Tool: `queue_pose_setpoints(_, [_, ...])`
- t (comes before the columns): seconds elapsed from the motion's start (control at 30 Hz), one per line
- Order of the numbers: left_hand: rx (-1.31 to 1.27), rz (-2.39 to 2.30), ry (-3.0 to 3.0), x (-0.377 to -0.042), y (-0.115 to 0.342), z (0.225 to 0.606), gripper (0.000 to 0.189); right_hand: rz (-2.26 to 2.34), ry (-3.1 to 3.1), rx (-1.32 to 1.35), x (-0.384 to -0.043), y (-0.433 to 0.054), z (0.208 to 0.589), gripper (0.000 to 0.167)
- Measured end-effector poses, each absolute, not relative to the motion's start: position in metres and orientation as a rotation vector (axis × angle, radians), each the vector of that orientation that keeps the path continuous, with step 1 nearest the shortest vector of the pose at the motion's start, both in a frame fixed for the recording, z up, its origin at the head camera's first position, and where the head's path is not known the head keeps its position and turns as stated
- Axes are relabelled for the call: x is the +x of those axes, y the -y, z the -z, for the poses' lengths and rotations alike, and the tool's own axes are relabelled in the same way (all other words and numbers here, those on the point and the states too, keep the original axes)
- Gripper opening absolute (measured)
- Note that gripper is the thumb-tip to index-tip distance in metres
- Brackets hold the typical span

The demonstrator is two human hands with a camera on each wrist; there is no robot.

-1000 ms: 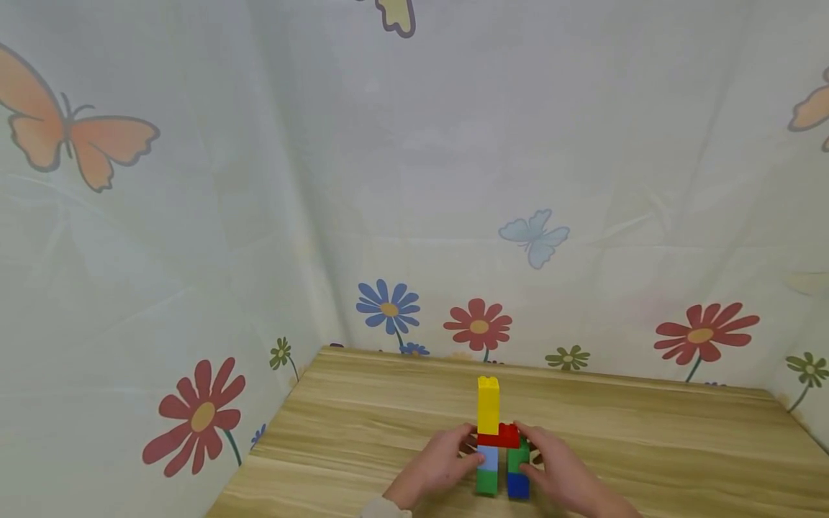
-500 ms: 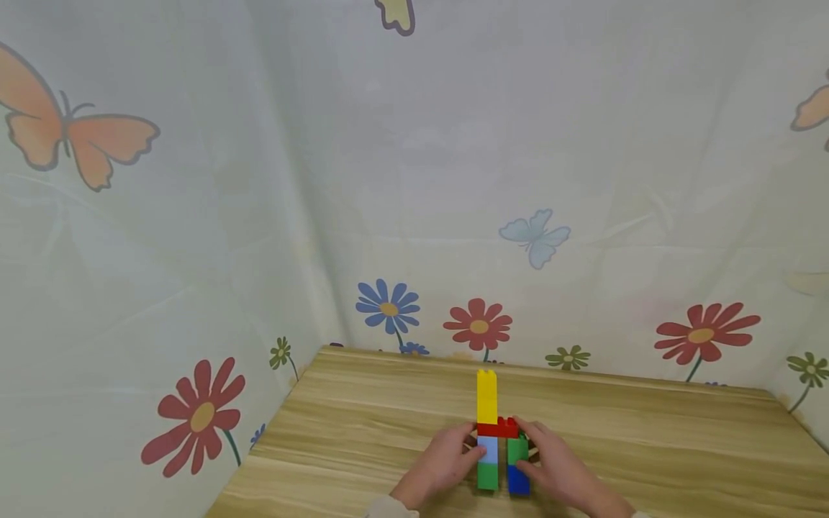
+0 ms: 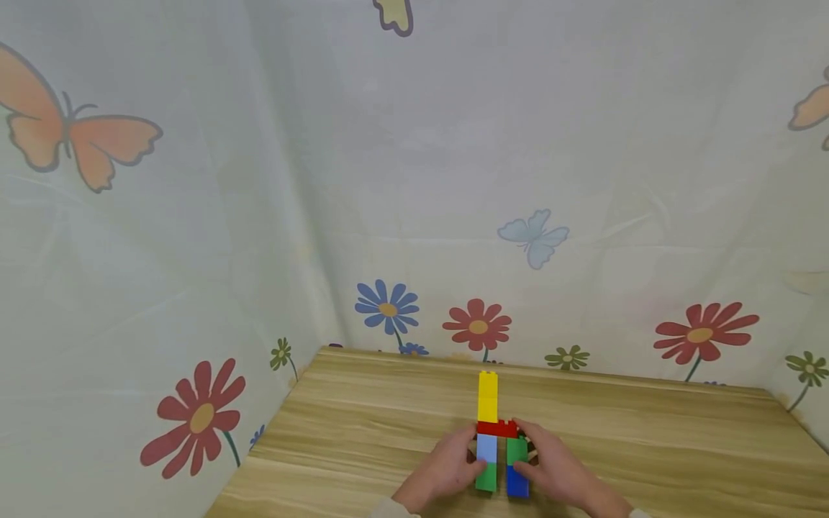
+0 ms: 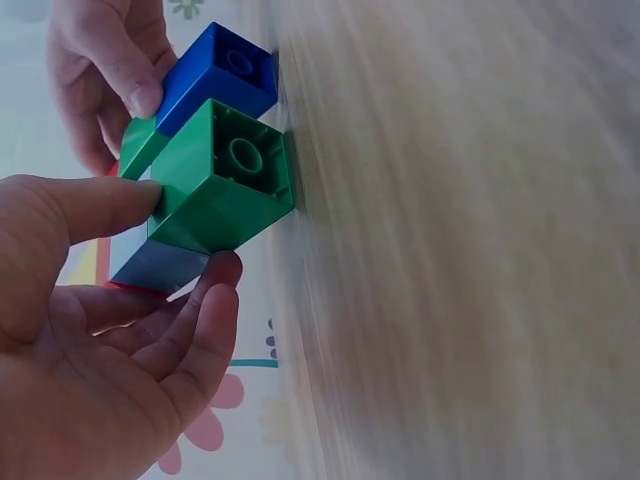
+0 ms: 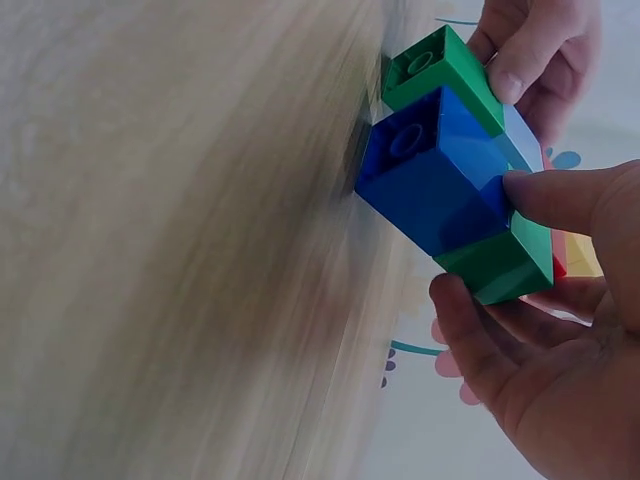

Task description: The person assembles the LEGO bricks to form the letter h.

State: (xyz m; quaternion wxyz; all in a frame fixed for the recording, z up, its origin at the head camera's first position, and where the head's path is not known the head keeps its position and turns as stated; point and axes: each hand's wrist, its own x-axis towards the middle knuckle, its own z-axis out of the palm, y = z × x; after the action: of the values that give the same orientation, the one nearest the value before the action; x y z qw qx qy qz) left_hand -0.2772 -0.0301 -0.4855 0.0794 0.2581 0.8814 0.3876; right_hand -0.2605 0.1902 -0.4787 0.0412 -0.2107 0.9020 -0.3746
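Note:
Both hands hold one structure of joined toy building bricks. My left hand (image 3: 447,464) pinches its left leg, a light blue brick (image 3: 487,447) over a green brick (image 4: 190,190), with the thumb on the green one. My right hand (image 3: 557,464) grips the right leg, where another green brick (image 5: 510,265) sits on a dark blue brick (image 5: 430,190). A red brick (image 3: 497,429) bridges both legs. On its left end rises a yellow stack (image 3: 488,397); studs show on its right end. Hollow undersides of the legs face both wrist cameras, so the structure is lifted or tilted off the table.
The wood-grain table (image 3: 363,403) extends under and around the structure. Behind it and to the left hangs a pale curtain (image 3: 414,180) printed with flowers and butterflies.
The structure has tipped slightly, its yellow top sitting a little higher in the head view. My left thumb has slid down from the light blue brick to the green one.

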Motion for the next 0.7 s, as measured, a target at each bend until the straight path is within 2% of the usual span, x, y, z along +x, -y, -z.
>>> queue_pose_setpoints(0.7, [0.733, -1.134, -2.585, -0.2802, 0.0325, 0.4902, 0.040, 1.126, -2.749, -0.545, -0.2640, -0.1874, 0.4827, 0.068])
